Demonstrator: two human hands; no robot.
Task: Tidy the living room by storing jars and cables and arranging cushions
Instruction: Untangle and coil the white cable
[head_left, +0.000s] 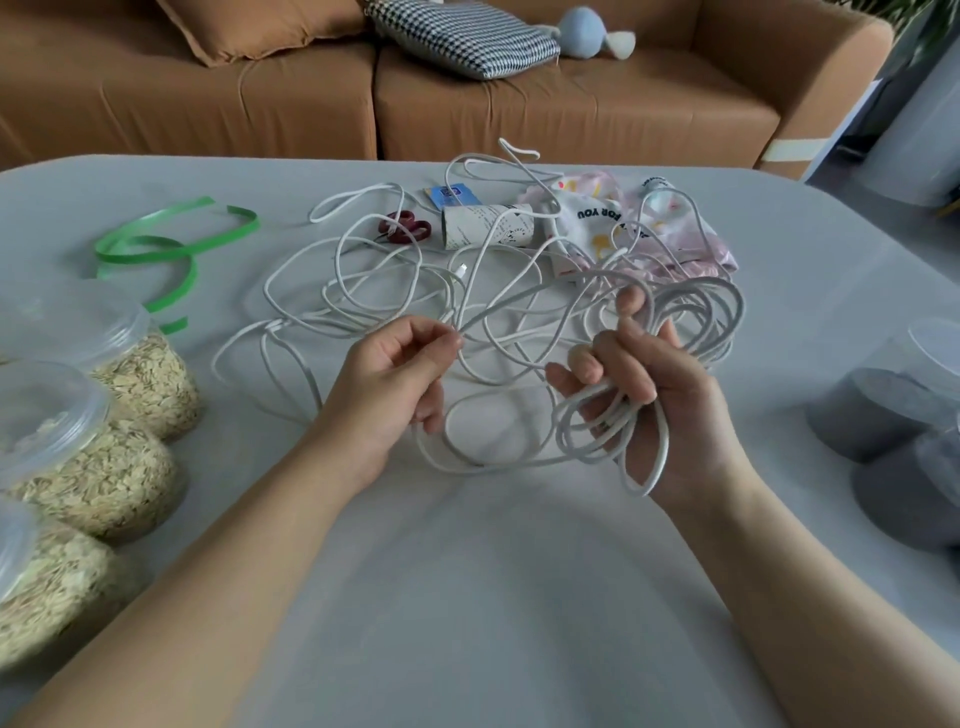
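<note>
A long, thin white cable (722, 312) is spread in loose, tangled loops over the smooth pale grey table (467, 571). One strand is pinched between the thumb and fingertips of the left hand (400, 379). A bundle of rounded coils is gripped by the curled fingers of the right hand (654, 395). Clear plastic jars of flaky oats (140, 384) are stood at the table's left edge. A black-and-white houndstooth fabric cushion (462, 36) is laid on the soft brown sofa (571, 104).
</note>
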